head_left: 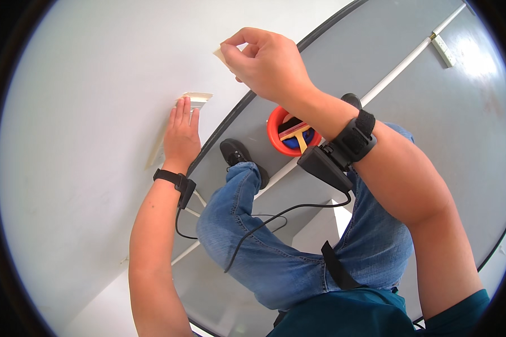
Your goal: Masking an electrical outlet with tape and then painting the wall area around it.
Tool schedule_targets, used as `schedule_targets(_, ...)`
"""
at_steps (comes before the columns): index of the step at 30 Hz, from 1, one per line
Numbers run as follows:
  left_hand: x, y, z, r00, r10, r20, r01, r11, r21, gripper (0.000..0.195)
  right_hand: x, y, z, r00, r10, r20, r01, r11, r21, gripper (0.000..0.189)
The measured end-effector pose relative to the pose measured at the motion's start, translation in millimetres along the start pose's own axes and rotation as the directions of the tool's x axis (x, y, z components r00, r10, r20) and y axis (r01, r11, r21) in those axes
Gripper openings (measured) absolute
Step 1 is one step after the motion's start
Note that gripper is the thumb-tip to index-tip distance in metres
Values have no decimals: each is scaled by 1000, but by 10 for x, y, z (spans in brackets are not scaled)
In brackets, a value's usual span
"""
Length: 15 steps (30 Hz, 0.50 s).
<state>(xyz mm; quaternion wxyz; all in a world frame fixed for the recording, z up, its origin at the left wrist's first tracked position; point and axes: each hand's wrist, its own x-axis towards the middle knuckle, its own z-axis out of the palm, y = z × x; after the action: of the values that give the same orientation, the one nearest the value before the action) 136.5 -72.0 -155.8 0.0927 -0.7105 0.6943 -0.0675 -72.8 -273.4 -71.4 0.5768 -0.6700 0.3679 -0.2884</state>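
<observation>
My left hand (181, 141) lies flat against the white wall (88, 105), its fingers stretched upward and holding nothing. Under its fingertips is a pale wall plate (199, 100), bordered by strips of cream tape (153, 156) that look like masking tape. The hand hides much of the plate. Higher up and to the right, my right hand (274, 63) pinches a short piece of cream tape (220, 53) between thumb and fingers. That piece is close to the wall; whether it touches cannot be told.
A red bucket (272, 134) on the grey floor (341, 54) holds a yellow-handled scraper (299, 135) and something blue. Black skirting (224, 129) edges the wall. White cable trunking (398, 69) crosses the floor near a socket strip (443, 51). A black cable (274, 219) hangs before my legs.
</observation>
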Motion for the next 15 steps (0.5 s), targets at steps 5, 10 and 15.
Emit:
schedule_targets(5,32,5,-83,1000,-11,20,10,997,71,39,-2,31,9,999,-32,-12,32,999,-13,21)
schedule_targets(10,82,47,-81,1000,-11,8,10,996,88,41,-4,0,-3,1000,-19,-10,19,1000,12,21)
schedule_targets(15,85,42,-21,1000,-1,-31,6,989,147,41,8,-9,-4,998,-57,-23,57,998,-1,21)
